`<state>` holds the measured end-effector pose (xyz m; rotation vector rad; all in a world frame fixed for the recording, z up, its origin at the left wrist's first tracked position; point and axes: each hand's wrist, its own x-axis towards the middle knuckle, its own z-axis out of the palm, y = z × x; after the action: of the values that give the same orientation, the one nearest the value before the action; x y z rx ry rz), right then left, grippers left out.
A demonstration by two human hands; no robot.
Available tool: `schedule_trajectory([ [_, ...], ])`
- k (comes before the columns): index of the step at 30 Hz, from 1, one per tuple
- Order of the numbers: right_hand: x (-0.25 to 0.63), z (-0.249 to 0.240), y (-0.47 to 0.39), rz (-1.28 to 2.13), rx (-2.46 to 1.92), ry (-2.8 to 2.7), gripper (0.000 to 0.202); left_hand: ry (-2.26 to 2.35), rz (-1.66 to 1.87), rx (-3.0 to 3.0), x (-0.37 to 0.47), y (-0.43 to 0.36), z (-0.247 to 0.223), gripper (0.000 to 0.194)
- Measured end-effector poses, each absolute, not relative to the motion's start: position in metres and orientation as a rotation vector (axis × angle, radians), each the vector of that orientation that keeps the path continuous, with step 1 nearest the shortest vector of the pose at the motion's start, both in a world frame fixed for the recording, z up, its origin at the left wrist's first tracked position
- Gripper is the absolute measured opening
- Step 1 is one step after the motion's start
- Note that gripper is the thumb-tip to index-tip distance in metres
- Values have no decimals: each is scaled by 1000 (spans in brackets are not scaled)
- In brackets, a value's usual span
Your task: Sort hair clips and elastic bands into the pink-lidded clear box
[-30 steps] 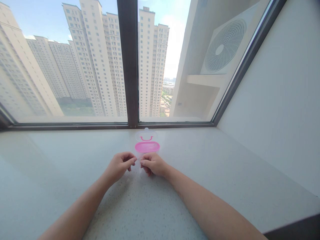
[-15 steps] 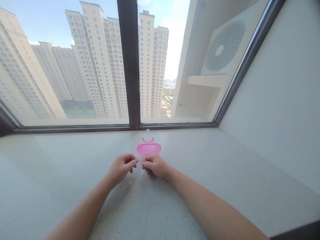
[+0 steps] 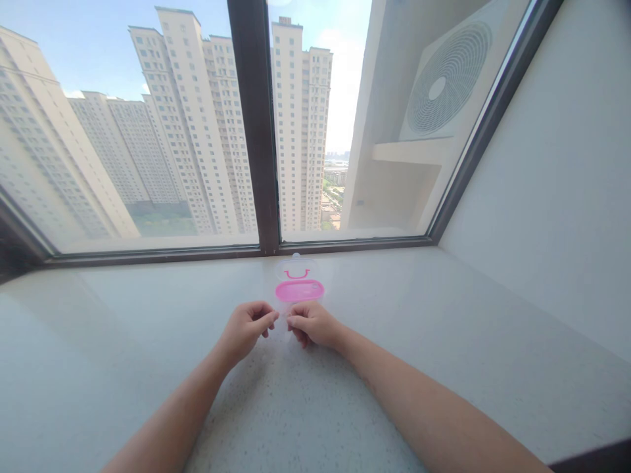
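A small box with a pink rim (image 3: 300, 290) stands on the pale speckled sill. Its clear lid (image 3: 297, 268), with a pink curved handle, lies open toward the window. Just in front of the box, at its left, my left hand (image 3: 252, 326) pinches thumb against forefinger. My right hand (image 3: 313, 323) is closed in a similar pinch and covers part of the box's front. The fingertips face each other across a narrow gap. Something faint and clear may be between them, too small to make out.
The speckled sill (image 3: 236, 420) spreads around both arms. Behind the box runs the dark window frame (image 3: 269, 249), with glass on both sides of its upright. A white wall (image 3: 552, 197) rises at the right. An air-conditioner unit (image 3: 448, 79) and tall buildings show outside.
The whole view has shifted and tilted slightly. Both hands keep their pinches in front of the box, with hardly any movement relative to it.
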<state>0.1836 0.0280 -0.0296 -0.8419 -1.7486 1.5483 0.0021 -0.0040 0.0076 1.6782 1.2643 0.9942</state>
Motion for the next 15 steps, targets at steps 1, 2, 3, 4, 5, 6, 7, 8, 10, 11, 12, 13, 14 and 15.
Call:
schedule_trajectory([
  [1, 184, -29, 28, 1551, -846, -1748, 12, 1268, 994, 1681, 2, -4, 7, 27],
  [2, 184, -29, 28, 1554, -850, -1751, 12, 1273, 995, 1685, 2, -4, 7, 27],
  [3, 184, -29, 27, 1554, -855, -1753, 12, 1277, 994, 1691, 1, -4, 7, 27],
  [4, 184, -28, 27, 1552, -858, -1756, 12, 1280, 990, 1699, 1, -3, 6, 27],
  [5, 184, -28, 27, 1548, -857, -1760, 12, 1279, 985, 1708, 1, -3, 6, 26],
  [6, 184, -29, 28, 1543, -855, -1763, 12, 1275, 979, 1717, 1, -3, 5, 26],
  [7, 184, -29, 28, 1538, -853, -1765, 12, 1273, 975, 1723, 1, -3, 5, 26],
  [8, 184, -29, 28, 1536, -852, -1767, 12, 1273, 973, 1725, 0, -2, 5, 25],
  [10, 184, -30, 28, 1536, -857, -1765, 12, 1278, 979, 1719, 1, -2, 5, 25],
  [11, 184, -30, 28, 1537, -861, -1762, 12, 1283, 981, 1714, 1, -2, 5, 26],
  [12, 184, -30, 28, 1539, -864, -1758, 12, 1288, 982, 1710, 1, -2, 5, 26],
  [13, 184, -30, 28, 1542, -864, -1757, 12, 1290, 983, 1707, 1, -2, 5, 26],
  [14, 184, -30, 28, 1542, -863, -1756, 12, 1291, 982, 1705, 1, -2, 5, 26],
  [15, 183, -29, 28, 1542, -859, -1758, 12, 1290, 979, 1703, 1, -2, 5, 26],
])
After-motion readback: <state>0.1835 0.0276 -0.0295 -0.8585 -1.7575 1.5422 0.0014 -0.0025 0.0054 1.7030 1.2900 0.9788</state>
